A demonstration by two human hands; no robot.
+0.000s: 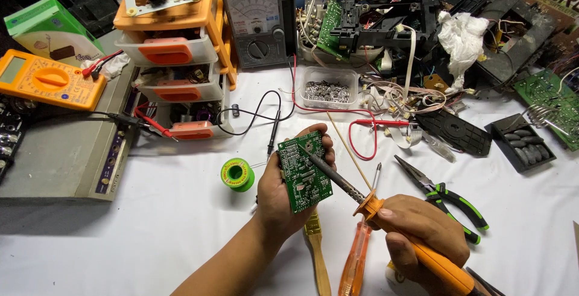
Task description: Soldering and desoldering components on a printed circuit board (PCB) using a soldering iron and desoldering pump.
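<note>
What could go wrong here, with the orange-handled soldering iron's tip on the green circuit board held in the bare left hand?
1. The orange-handled soldering iron touches the green circuit board close to the left hand fingers; if hot, it could burn them.
2. The board is only hand-held, so it may shift under the tip.
3. The right hand works above an orange-handled screwdriver and wooden brush; the iron could knock or scorch them.

— What shows of the person at the near edge of the scene?

— Two bare forearms and hands. The left hand (283, 190) and right hand (422, 236) carry no gloves, rings or watch.

— Any sleeves?

— None in view; both forearms are uncovered to the frame's edge. Fingernails are short and plain.
</note>
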